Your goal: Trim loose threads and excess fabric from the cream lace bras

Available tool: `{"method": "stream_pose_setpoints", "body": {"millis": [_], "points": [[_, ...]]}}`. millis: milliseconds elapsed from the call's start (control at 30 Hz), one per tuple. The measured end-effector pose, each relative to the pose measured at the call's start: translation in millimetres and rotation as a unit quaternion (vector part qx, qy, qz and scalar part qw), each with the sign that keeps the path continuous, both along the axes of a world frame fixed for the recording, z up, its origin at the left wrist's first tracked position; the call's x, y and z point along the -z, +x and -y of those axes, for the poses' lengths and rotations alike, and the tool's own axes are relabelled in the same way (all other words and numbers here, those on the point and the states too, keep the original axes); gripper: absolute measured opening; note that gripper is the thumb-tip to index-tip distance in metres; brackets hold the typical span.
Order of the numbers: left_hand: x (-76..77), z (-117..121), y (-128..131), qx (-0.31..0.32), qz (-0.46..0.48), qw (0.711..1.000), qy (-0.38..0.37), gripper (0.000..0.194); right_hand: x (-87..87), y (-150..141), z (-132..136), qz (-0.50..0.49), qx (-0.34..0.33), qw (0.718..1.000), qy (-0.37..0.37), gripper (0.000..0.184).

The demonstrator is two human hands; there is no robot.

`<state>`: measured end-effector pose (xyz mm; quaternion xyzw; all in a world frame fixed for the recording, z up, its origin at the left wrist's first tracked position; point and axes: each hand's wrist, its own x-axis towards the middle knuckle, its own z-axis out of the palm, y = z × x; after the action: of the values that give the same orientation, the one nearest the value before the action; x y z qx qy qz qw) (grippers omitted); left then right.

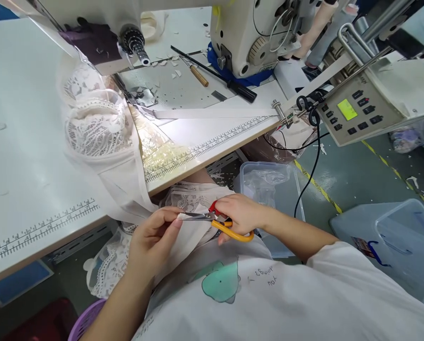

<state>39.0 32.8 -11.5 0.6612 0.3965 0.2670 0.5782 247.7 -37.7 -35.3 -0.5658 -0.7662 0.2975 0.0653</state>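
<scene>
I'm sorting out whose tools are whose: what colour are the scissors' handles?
The scissors have orange and red handles, shown in the head view.

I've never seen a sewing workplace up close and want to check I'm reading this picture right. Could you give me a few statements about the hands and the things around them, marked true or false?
1. The right hand holds scissors. True.
2. Ruler markings run along the near edge of the white table. True.
3. The left hand lies flat on the table. False: the left hand pinches white fabric at the scissor blades.
4. The small screen is red. False: it is yellow-green.
5. A black-handled screwdriver lies beside the sewing machine. True.
</scene>
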Motion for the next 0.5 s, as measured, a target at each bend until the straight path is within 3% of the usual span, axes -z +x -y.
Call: {"method": "stream_pose_setpoints", "body": {"millis": [267,500], "points": [[1.9,-1.1,1.2,-0.001,0.012,1.000,0.011,0.013,-3.4,-2.7,4.2,0.004,0.011,1.000,-0.003,0.054],[6.9,1.4,2.1,-0.016,0.032,0.999,0.032,0.012,9.7,-3.8,7.4,-0.040,0.025,0.999,0.008,0.049]]}}
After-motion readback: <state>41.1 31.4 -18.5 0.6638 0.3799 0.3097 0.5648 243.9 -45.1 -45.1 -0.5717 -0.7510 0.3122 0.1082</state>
